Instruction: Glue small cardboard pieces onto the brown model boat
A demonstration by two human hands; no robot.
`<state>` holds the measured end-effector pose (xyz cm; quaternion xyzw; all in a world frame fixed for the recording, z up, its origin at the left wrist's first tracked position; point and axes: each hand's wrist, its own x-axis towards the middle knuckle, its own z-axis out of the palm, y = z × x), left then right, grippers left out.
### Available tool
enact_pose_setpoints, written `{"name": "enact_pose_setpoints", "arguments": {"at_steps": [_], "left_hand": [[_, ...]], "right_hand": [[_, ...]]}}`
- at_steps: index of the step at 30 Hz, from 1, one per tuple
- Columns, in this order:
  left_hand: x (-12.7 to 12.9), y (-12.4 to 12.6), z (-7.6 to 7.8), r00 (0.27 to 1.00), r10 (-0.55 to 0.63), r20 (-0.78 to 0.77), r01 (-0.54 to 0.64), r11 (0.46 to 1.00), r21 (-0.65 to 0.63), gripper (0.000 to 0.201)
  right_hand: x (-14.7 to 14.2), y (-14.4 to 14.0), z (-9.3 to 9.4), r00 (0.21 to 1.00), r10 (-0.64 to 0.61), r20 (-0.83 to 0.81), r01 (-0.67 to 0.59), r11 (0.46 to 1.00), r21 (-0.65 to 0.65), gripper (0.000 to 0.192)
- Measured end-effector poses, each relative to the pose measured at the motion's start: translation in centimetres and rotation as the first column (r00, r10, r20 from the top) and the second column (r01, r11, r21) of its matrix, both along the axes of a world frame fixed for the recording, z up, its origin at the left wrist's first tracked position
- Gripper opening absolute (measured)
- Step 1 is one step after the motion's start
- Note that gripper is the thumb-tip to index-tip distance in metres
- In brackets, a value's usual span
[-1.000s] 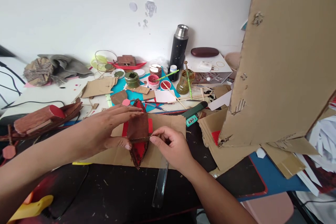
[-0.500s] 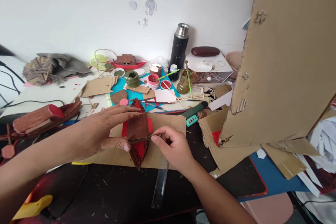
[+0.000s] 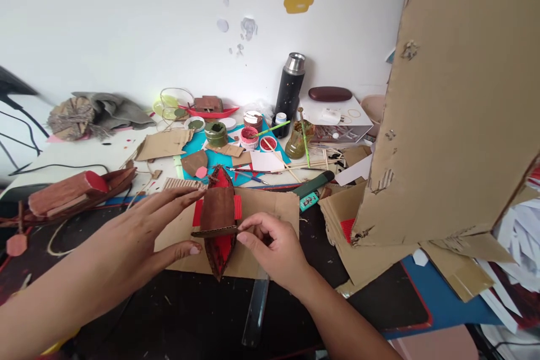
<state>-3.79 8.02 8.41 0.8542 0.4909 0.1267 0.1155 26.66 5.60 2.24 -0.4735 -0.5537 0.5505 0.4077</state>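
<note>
A small cardboard boat [image 3: 223, 244], red inside with dark brown edges, lies on a flat cardboard sheet [image 3: 274, 202]. Across its middle rests a brown-painted cardboard piece [image 3: 217, 207], its corrugated front edge facing me. Red corrugated strips [image 3: 238, 207] stick out on both sides beneath it. My right hand [image 3: 276, 244] pinches the brown piece at its front right corner. To the left of the boat, my left hand [image 3: 135, 230] is open, thumb and fingers spread; its fingertips are close to the brown piece's left side.
A clear ruler [image 3: 255, 312] lies at the sheet's near edge. Behind are paint jars [image 3: 215, 134], brushes and a black thermos [image 3: 289, 87]. A brown model boat [image 3: 67, 194] sits at left. A tall cardboard panel [image 3: 455, 95] stands at right, and a green cutter [image 3: 314, 183] lies nearby.
My left hand has let go of the brown piece and shifted left, its thumb now apart from the boat. My right hand stays at the corner. The view has tilted slightly upward.
</note>
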Motion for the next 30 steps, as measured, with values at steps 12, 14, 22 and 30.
{"name": "enact_pose_setpoints", "arguments": {"at_steps": [12, 14, 22, 30], "left_hand": [[1.5, -0.4, -0.5, 0.992, 0.012, 0.122, 0.003, 0.992, -0.127, 0.077], [1.8, -0.1, -0.1, 0.989, 0.008, 0.147, 0.015, 0.988, -0.155, 0.076], [1.9, 1.3, 0.3, 0.963, 0.048, 0.265, 0.035, 0.954, -0.299, 0.084], [2.5, 3.6, -1.2, 0.959, 0.092, 0.267, -0.009, 0.956, -0.295, 0.09]], "right_hand": [[-0.8, -0.5, 0.3, 0.999, -0.014, -0.03, 0.013, 0.999, -0.039, 0.029], [-1.1, -0.9, 0.3, 1.0, 0.006, -0.025, -0.007, 0.999, -0.041, 0.028], [-2.5, -1.4, 0.3, 0.999, 0.04, 0.023, -0.04, 0.999, -0.003, 0.023], [-4.4, -0.6, 1.7, 0.996, 0.054, 0.07, -0.055, 0.998, 0.007, 0.014]]}}
